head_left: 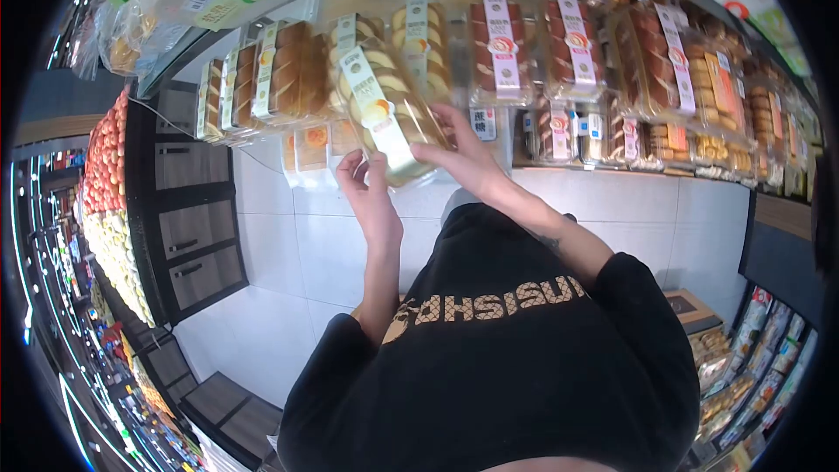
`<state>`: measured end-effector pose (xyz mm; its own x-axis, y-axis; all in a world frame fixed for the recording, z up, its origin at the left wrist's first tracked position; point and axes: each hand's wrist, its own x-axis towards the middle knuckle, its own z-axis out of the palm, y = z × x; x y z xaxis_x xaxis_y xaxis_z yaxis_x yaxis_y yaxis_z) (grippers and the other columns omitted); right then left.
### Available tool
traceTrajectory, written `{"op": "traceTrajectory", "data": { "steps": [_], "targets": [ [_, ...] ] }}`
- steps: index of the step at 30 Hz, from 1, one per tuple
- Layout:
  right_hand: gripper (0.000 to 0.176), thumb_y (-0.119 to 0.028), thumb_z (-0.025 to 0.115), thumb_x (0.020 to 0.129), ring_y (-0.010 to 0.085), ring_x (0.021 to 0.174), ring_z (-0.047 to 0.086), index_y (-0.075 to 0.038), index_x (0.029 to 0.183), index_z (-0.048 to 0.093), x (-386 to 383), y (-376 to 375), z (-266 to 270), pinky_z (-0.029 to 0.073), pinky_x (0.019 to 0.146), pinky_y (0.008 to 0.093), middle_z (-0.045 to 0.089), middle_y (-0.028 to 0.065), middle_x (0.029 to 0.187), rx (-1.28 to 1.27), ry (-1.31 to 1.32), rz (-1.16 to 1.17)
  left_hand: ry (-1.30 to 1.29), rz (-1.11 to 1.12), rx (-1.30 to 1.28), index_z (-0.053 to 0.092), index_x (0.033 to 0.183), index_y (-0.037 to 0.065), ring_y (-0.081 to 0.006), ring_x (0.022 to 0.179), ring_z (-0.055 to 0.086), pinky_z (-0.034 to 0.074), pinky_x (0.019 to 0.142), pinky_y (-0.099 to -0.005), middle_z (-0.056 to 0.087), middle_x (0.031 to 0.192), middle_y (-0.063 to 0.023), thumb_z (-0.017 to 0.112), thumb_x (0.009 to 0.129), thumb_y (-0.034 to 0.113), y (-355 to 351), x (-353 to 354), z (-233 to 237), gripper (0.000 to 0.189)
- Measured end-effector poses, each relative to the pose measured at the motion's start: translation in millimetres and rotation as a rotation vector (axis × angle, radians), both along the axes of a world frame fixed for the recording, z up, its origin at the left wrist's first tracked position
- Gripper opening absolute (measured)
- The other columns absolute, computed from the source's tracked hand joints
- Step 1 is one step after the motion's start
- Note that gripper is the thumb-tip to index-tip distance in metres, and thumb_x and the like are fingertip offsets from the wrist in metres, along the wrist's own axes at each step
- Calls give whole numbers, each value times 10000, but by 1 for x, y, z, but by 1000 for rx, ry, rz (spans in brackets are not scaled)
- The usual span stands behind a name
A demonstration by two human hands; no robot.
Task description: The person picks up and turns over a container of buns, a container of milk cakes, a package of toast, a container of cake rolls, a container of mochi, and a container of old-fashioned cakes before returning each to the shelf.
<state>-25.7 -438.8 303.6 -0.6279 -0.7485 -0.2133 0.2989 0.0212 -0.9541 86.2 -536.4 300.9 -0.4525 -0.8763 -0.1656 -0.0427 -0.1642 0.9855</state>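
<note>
A clear plastic box of sliced, pale-and-brown bread (402,92) with a long cream label is held tilted above the shelf front. My right hand (463,153) grips its lower right side, thumb over the near end and fingers round the edge. At the near left corner, my left hand (371,192) has its thumb against the box and its fingers curled beside it; part of its grip is hidden. Right behind stand similar bread boxes (422,39). To their left are boxes of browner bread (281,70).
Pink-labelled boxes of dark red bread (500,44) stand to the right, with more packaged baked goods (559,131) on a lower level. Drawers (197,245) and a fruit display (109,166) are at left. Packaged goods (712,358) stand at lower right, above the tiled floor (271,253).
</note>
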Motion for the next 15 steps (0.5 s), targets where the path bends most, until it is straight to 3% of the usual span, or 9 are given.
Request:
{"op": "traceTrajectory", "data": {
  "steps": [1, 3, 5, 6, 9, 15],
  "targets": [
    [785, -279, 680, 707, 300, 1087, 429, 27, 1288, 249, 11, 25, -2, 335, 941, 338, 334, 221, 1236, -25, -31, -37, -30, -47, 52, 313, 1207, 43, -186, 1086, 402, 331, 939, -365, 405, 1144, -82, 519, 860, 160, 19, 2, 9, 421],
    [794, -256, 684, 710, 290, 1087, 427, 14, 1301, 229, 32, 72, -12, 331, 946, 344, 325, 219, 1242, -47, -75, -97, 14, -176, 146, 279, 1251, 28, -201, 1122, 385, 321, 947, -347, 386, 1196, -122, 544, 843, 154, 44, 10, 1, 502],
    [846, -214, 694, 708, 269, 1075, 430, -6, 1329, 158, 54, 116, -24, 322, 955, 361, 315, 210, 1243, 46, 200, -188, 83, -427, 364, 172, 1342, -2, -232, 1182, 365, 290, 982, -332, 358, 1279, -172, 583, 810, 131, 64, 17, -2, 685],
    [846, -214, 694, 708, 269, 1075, 430, -6, 1329, 158, 64, 133, -29, 322, 955, 361, 315, 210, 1243, 54, 186, -212, 66, -449, 372, 172, 1342, -2, -232, 1182, 365, 290, 982, -332, 358, 1279, -172, 583, 810, 131, 74, 20, -4, 685],
    [937, -172, 716, 691, 238, 1068, 436, -9, 1344, 64, 90, 175, -31, 319, 961, 378, 306, 182, 1248, -99, 62, -245, 34, -652, 171, 199, 1337, -5, -213, 1145, 407, 299, 982, -323, 400, 1241, -141, 625, 750, 60, 102, 26, -2, 728],
    [842, -135, 685, 728, 178, 1049, 448, -5, 1328, 109, 112, 218, -39, 346, 929, 344, 420, 100, 1132, -229, -74, -311, 51, -917, -32, 261, 1331, 6, -206, 1097, 453, 327, 962, -323, 432, 1204, -122, 705, 661, 79, 128, 33, 12, 807]
  ]
}}
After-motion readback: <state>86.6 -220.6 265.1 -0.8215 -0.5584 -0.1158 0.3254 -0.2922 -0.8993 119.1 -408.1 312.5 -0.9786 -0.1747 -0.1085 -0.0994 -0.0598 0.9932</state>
